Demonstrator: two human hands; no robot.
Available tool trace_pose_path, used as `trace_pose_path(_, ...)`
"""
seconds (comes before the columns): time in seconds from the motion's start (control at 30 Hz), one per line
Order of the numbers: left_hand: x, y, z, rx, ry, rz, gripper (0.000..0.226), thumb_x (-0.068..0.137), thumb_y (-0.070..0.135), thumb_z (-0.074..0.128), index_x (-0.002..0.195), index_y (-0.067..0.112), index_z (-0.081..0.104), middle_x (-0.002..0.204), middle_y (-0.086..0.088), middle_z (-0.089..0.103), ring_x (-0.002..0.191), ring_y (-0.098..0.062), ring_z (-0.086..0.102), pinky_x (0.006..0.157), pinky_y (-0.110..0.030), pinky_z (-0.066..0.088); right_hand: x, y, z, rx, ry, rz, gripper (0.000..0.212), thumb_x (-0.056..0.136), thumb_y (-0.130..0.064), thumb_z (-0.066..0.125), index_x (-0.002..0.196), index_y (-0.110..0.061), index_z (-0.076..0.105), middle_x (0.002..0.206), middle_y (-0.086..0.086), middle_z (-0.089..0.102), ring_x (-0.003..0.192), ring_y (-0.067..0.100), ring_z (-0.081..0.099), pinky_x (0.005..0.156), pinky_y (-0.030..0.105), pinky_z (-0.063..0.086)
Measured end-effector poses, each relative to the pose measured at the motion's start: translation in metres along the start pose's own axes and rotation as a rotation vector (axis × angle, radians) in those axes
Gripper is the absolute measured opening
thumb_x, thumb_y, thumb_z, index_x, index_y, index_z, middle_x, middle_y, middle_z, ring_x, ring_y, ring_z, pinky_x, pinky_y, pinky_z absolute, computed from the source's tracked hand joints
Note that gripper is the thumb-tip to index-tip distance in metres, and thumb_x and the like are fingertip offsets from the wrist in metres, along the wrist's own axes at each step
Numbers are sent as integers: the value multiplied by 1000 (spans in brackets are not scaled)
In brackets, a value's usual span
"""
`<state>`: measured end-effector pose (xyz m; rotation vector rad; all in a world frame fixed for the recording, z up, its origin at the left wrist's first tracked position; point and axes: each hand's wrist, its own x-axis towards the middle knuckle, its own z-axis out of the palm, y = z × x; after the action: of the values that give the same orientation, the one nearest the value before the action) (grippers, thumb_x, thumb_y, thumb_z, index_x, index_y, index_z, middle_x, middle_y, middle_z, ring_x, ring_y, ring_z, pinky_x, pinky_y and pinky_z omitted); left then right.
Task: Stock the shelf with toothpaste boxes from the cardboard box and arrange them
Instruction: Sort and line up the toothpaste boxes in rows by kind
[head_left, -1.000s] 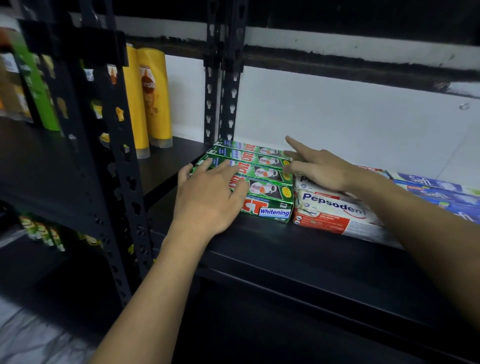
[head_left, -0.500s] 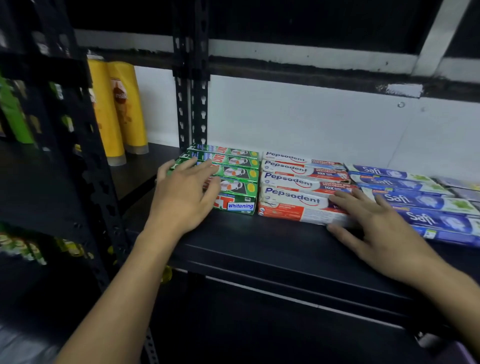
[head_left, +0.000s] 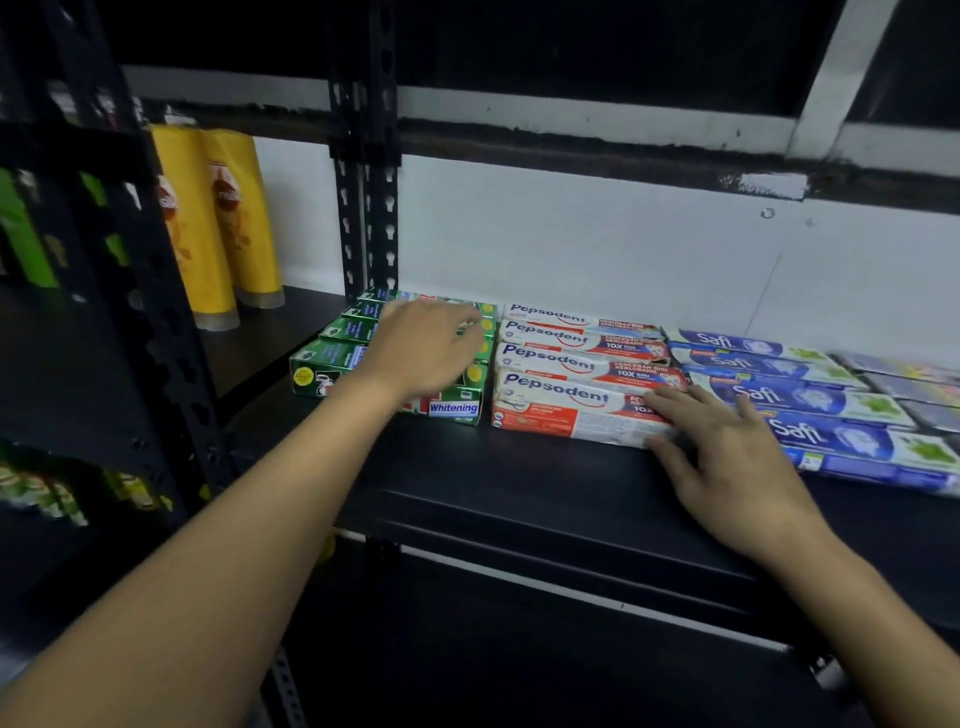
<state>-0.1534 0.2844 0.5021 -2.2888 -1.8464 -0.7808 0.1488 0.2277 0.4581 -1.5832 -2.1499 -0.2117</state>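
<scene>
Several things are only partly legible: the left hand (head_left: 423, 351) covers most of the tops of the green toothpaste boxes (head_left: 332, 364), so only the word "Whitening" on the front box and their left ends show. At the far right, beyond the right hand (head_left: 727, 457), a row of pale boxes (head_left: 904, 379) is cut by the frame edge and too blurred to read. Left of the left hand, the yellow bottles (head_left: 218, 223) stand behind the black upright (head_left: 130, 270), their labels smeared.

Compared with half a second ago, the left hand has slid further back over the green boxes, its fingers now reaching toward the rear of that row; the right hand has scarcely shifted.

The left hand lies flat and open, palm down on the green boxes, gripping nothing. The right hand is also open, fingers spread, its fingertips resting on the right end of the front Pepsodent box (head_left: 566, 410), thumb against that box's front face, palm over the black shelf (head_left: 519, 499). Just beyond its fingers lie the blue Safi boxes (head_left: 810, 400), side by side on the same shelf.
</scene>
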Motion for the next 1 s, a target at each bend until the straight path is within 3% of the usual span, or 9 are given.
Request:
trace_pose_path(0.1,39,-20,-3,45,-149,-83,48,103,38,28,143,24,48,145,-5,52,133,-26,45,113,-43,29,0,0,0,41,4,11,49,93,-37,55,141,-29,51,151,-6,43,145,15,31,122,43,14)
trace_pose_path(0.23,71,-25,2,69,-329,-86,52,107,36,21,155,18,28,162,-3,24,149,-25,17,120,-40,13,1,-2,-1,76,8,29,49,91,-34,59,139,-31,53,149,-6,45,144,15,33,122,41,17)
trace_pose_path(0.37,82,-26,20,86,-421,-51,53,107,38,17,154,15,29,163,-6,21,150,-28,14,121,-41,11,2,-5,-3,97,19,24,47,89,-29,63,136,-29,57,145,-4,50,141,16,38,120,44,23)
trace_pose_path(1.0,89,-32,38,91,-438,-30,52,107,34,16,158,21,12,165,3,6,152,-26,7,122,-42,3,2,-5,-1,53,-15,14,51,92,-33,54,143,-34,47,150,-13,42,146,11,27,122,43,18)
